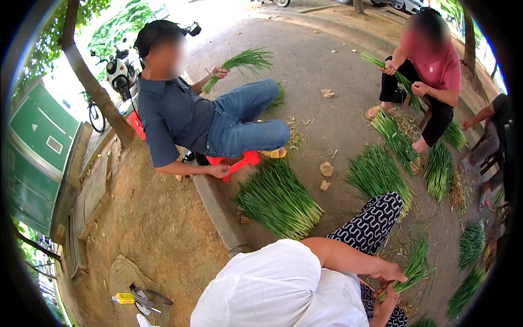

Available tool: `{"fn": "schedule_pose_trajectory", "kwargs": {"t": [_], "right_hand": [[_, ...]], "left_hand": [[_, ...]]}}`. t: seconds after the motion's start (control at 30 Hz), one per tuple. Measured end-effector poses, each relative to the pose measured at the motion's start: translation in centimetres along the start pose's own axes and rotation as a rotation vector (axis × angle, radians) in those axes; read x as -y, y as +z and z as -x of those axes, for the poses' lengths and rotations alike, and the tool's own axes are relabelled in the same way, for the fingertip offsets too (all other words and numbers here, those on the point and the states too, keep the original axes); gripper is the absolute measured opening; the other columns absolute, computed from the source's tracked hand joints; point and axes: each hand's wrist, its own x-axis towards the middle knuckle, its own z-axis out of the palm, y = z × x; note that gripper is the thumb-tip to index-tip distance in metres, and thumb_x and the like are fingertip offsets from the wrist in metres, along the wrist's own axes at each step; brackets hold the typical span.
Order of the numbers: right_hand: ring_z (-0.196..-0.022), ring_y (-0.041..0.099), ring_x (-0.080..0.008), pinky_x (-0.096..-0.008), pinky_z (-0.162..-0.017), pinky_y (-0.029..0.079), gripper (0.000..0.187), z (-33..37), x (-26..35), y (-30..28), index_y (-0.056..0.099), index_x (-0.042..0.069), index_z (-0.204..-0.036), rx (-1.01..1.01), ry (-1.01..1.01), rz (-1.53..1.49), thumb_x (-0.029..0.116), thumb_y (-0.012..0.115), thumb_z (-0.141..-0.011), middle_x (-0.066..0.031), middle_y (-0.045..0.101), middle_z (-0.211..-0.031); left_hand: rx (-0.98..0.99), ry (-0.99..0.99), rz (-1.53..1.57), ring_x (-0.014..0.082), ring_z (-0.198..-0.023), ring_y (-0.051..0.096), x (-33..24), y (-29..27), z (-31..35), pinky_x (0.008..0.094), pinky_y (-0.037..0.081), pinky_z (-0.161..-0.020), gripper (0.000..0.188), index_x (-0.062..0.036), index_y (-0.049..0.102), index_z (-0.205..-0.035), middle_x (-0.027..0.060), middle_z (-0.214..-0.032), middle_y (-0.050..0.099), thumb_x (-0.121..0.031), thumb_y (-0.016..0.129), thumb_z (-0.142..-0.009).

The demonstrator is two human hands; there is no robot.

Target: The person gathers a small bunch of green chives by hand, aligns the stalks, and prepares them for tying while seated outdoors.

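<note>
At the lower right, my left hand (pixel 393 272) is closed around a small bunch of garlic chives (pixel 415 266), its green tips pointing up and to the right. My right hand (pixel 388 298) sits just below it, its fingers closed on the pale stem ends of the same bunch. Both hands are above my lap, between my knees in patterned trousers (pixel 376 220). Beyond my left knee lies a spread pile of chives (pixel 376 171). A larger, neatly laid pile (pixel 279 199) rests on the pavement to the left of that knee.
A person in a dark shirt (pixel 177 111) sits at the left on a red stool (pixel 239 163), holding chives. Another, in a pink shirt (pixel 442 71), sorts chives at the far right. More bundles (pixel 472 245) lie along the right. A kerb (pixel 215 210) borders bare soil.
</note>
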Motion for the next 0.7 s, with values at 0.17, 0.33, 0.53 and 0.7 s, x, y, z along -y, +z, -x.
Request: {"fn": "schedule_pose_trajectory", "kwargs": {"t": [0.17, 0.33, 0.53, 0.7], "right_hand": [[-0.056, 0.051, -0.0159, -0.0301, -0.046, 0.044, 0.016, -0.2, 0.1, 0.9, 0.045, 0.003, -0.096, 0.096, 0.006, 0.11, 0.013, 0.049, -0.085, -0.0063, 0.05, -0.074], [-0.055, 0.05, -0.0153, -0.0295, -0.046, 0.043, 0.016, 1.1, 0.7, 2.8, 0.044, 0.005, -0.096, 0.011, 0.029, 0.076, 0.015, 0.049, -0.085, -0.006, 0.05, -0.073], [-0.057, 0.05, -0.0152, -0.03, -0.048, 0.043, 0.016, 0.9, 0.5, 2.1, 0.045, 0.005, -0.096, 0.057, 0.073, 0.121, 0.016, 0.049, -0.085, -0.0061, 0.05, -0.074], [-0.058, 0.05, -0.0152, -0.0304, -0.049, 0.043, 0.017, 1.2, 0.2, 1.5, 0.046, 0.004, -0.096, 0.042, 0.069, 0.116, 0.017, 0.049, -0.085, -0.0062, 0.051, -0.075]], "left_hand": [[0.087, 0.032, 0.138, 0.0229, -0.065, 0.057, 2.0, -0.9, -1.6, 0.036, 0.048, -0.051, 0.036, -0.0042, 0.049, -0.104, 0.0099, -0.084, 0.056, -0.034, 0.054, -0.085], [0.066, -0.087, 0.146, 0.0231, -0.064, 0.056, -2.9, 1.5, 3.3, 0.0365, 0.048, -0.05, 0.037, -0.0071, 0.049, -0.105, 0.009, -0.084, 0.056, -0.035, 0.057, -0.083], [0.002, -0.056, 0.262, 0.0203, -0.07, 0.055, 0.6, 1.1, -0.7, 0.0356, 0.045, -0.045, 0.036, -0.0071, 0.053, -0.098, 0.0047, -0.087, 0.057, -0.036, 0.062, -0.078], [0.079, -0.156, 0.147, 0.0207, -0.056, 0.052, -0.7, 2.5, 1.4, 0.0359, 0.043, -0.04, 0.032, -0.009, 0.056, -0.087, 0.0054, -0.079, 0.055, -0.038, 0.063, -0.076]]}}
